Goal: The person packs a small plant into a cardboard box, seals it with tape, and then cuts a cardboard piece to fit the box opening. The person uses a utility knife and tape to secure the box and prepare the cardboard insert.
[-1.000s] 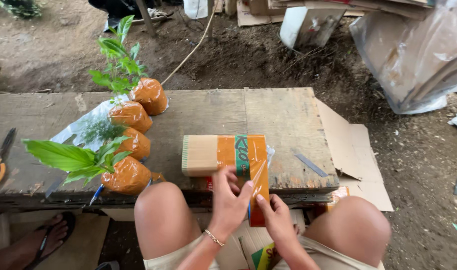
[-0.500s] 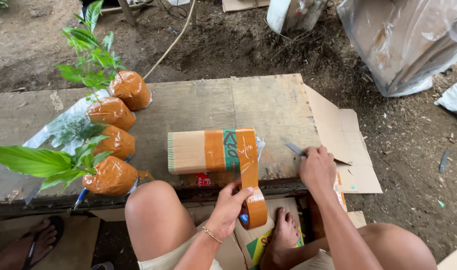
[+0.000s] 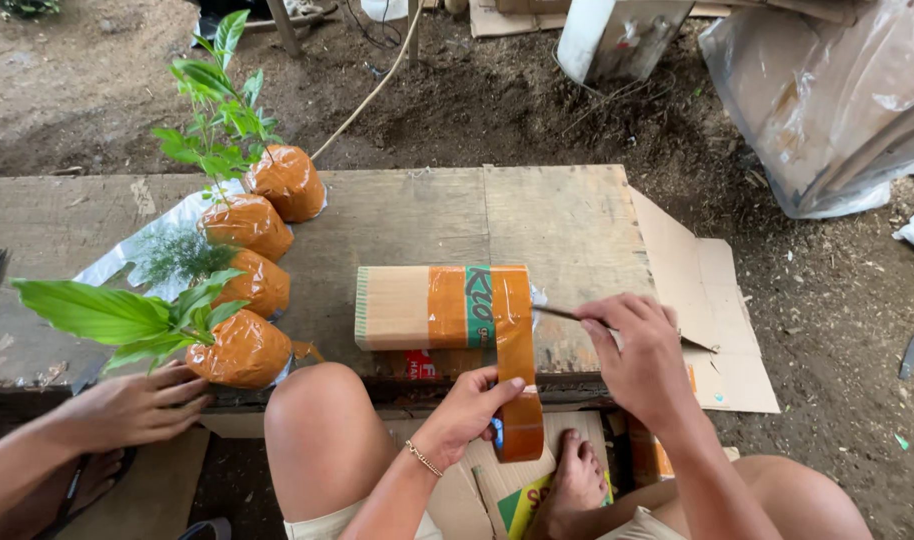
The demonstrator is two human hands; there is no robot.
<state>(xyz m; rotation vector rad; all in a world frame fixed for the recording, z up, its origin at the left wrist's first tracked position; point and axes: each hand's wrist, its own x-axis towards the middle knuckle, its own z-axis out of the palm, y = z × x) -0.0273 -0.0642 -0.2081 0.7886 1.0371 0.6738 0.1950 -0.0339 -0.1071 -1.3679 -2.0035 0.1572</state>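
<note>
Far left, another person's hand (image 3: 127, 408) rests on the tabletop (image 3: 397, 215) edge, fingers spread flat, just beside the nearest wrapped seedling (image 3: 245, 350). That one belongs to a row of four plants with root balls bound in brown tape, running back along a clear plastic sheet (image 3: 142, 250); the leafy tops lean left and upward, and all four look fully wrapped.

Moving to the middle, a long cardboard box (image 3: 402, 308) lies on its side near the front edge of the tabletop. A band of brown packing tape (image 3: 512, 330) already circles its right-hand part, crossing a green printed stripe, while the left part stays bare cardboard. From the box, the tape strip hangs down past the tabletop edge to the roll (image 3: 522, 437).

The left hand (image 3: 467, 410) is under that edge, fingers closed on the roll, thumb pressed on the strip to hold it taut. So, by my reading, the wrap is laid but the strip is not yet cut free.

On the right, the right hand (image 3: 642, 360) has its fingers gripping a thin blade-like tool (image 3: 562, 314), its tip touching the box's right end where the tape leaves it. Flattened cardboard (image 3: 697, 290) sticks out beyond the tabletop's right end, over bare soil.
</note>
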